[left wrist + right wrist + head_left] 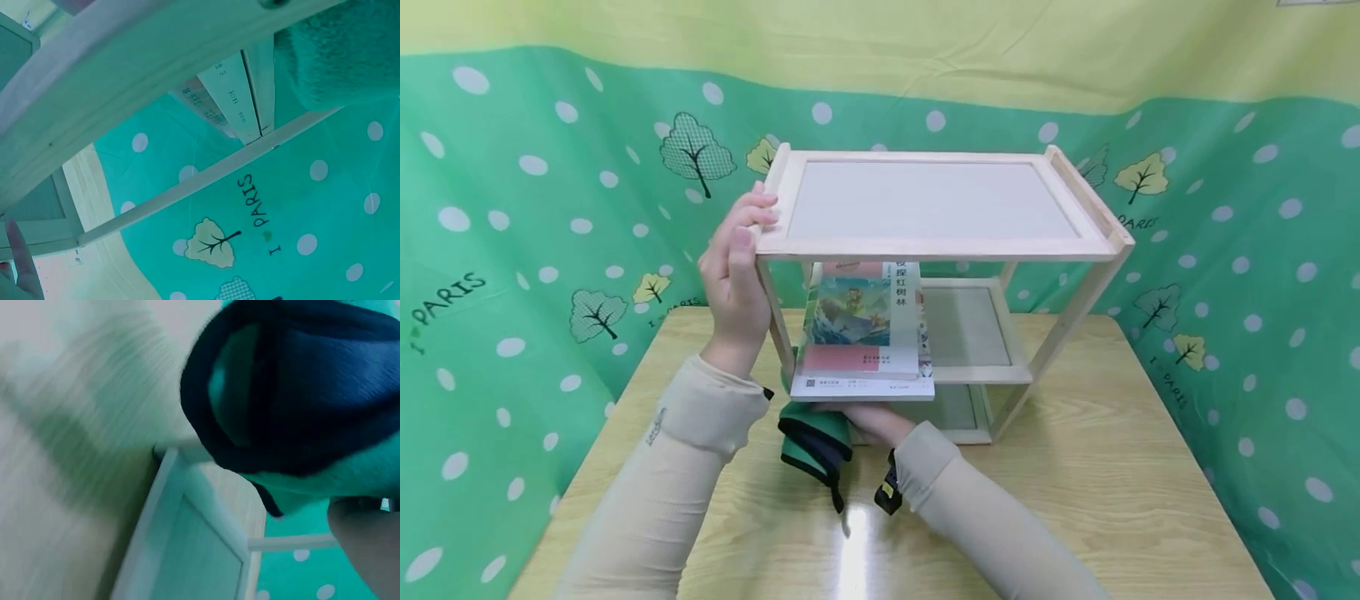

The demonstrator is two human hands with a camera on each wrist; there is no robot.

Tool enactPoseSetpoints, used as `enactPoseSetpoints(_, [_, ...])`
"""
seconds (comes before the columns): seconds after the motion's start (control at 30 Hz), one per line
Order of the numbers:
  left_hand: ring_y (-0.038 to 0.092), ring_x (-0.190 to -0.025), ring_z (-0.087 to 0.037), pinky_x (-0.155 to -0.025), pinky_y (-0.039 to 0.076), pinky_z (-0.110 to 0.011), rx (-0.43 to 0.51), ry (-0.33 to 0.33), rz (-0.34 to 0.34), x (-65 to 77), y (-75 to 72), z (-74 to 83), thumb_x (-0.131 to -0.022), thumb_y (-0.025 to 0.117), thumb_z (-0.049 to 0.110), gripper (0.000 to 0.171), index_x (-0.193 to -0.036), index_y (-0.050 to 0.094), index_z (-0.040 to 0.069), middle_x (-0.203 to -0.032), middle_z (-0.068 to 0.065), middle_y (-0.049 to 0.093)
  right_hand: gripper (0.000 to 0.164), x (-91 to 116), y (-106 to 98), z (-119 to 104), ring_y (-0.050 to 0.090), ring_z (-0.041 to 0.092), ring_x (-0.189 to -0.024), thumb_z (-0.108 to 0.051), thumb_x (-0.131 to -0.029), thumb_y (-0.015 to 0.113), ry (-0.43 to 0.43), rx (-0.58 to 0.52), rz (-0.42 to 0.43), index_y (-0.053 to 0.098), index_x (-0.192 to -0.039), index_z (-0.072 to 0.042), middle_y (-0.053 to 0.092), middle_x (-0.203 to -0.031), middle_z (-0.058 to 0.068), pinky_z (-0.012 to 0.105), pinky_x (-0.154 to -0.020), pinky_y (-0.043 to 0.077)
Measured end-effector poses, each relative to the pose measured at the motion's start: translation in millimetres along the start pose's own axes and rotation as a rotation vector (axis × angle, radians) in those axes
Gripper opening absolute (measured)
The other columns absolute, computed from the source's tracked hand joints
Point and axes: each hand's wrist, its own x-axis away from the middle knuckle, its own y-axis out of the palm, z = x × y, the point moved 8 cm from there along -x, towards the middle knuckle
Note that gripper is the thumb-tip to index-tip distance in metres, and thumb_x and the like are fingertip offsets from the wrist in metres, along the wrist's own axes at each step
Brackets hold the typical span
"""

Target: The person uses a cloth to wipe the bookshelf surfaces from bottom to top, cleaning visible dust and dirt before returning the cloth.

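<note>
A light wooden three-tier shelf [925,250] stands on the table. My left hand [736,279] grips its upper left corner, fingers over the side rail and thumb at the front. On the middle tier lies a stack of books [853,325], the lowest jutting past the front edge. Under that overhang my right hand [874,421] holds a fuzzy green cloth item [816,437] with black edging; its exact kind is unclear. The right wrist view shows the item's dark lining [337,381] close up, with part of the hand against it. Most right fingers are hidden.
The bottom tier [953,408] shows behind the right forearm. A wood-grain table [1112,475] extends around the shelf. Green dotted curtain cloth [1247,250] hangs at the back and both sides. A black strap with a buckle [889,492] hangs at my right wrist.
</note>
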Motion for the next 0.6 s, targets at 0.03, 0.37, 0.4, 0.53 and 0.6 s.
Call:
enactPoseSetpoints(0.03, [0.058, -0.127, -0.031, -0.119, 0.04, -0.046, 0.006, 0.001, 0.0, -0.2, -0.2, 0.4, -0.092, 0.038, 0.019, 0.041, -0.092, 0.061, -0.014, -0.114, -0.013, 0.071, 0.056, -1, 1, -1, 0.044, 0.023, -0.139, -0.012, -0.09, 0.067, -0.012, 0.061, -0.026, 0.051, -0.143, -0.009, 0.048, -0.151, 0.006, 0.039, -0.121, 0.034])
enactPoseSetpoints(0.37, [0.058, -0.128, -0.031, -0.118, 0.041, -0.045, 0.002, 0.01, 0.005, 2.3, -2.7, 0.3, -0.093, 0.039, 0.019, 0.039, -0.092, 0.061, -0.013, -0.113, 0.001, 0.072, 0.056, -8, 6, 17, 0.047, 0.021, -0.131, -0.022, -0.088, 0.071, 0.022, 0.411, -0.06, 0.051, -0.139, -0.008, 0.048, -0.146, 0.006, 0.038, -0.115, 0.042])
enactPoseSetpoints(0.4, [0.058, -0.128, -0.03, -0.118, 0.041, -0.046, 0.001, 0.012, 0.005, 2.2, -2.6, 0.5, -0.093, 0.039, 0.019, 0.04, -0.092, 0.062, -0.013, -0.113, 0.0, 0.072, 0.06, -9, 5, 19, 0.046, 0.02, -0.132, -0.024, -0.087, 0.072, 0.03, 0.449, -0.039, 0.049, -0.14, -0.009, 0.047, -0.147, 0.006, 0.039, -0.116, 0.04])
enactPoseSetpoints(0.53, [0.059, -0.126, -0.03, -0.118, 0.04, -0.046, 0.009, 0.022, 0.004, 1.7, -2.0, 1.6, -0.093, 0.039, 0.02, 0.04, -0.092, 0.061, -0.014, -0.113, -0.003, 0.072, 0.075, -10, 2, 24, 0.04, 0.021, -0.137, -0.028, -0.085, 0.075, 0.044, 0.535, 0.019, 0.038, -0.148, -0.01, 0.04, -0.153, 0.006, 0.043, -0.121, 0.034])
enactPoseSetpoints(0.6, [0.059, -0.126, -0.03, -0.119, 0.04, -0.047, 0.017, 0.025, 0.005, 1.4, -1.8, 2.2, -0.093, 0.039, 0.019, 0.04, -0.092, 0.061, -0.014, -0.114, -0.002, 0.072, 0.078, -11, 2, 25, 0.039, 0.022, -0.139, -0.029, -0.084, 0.076, 0.048, 0.565, 0.033, 0.037, -0.149, -0.01, 0.039, -0.154, 0.006, 0.044, -0.122, 0.032])
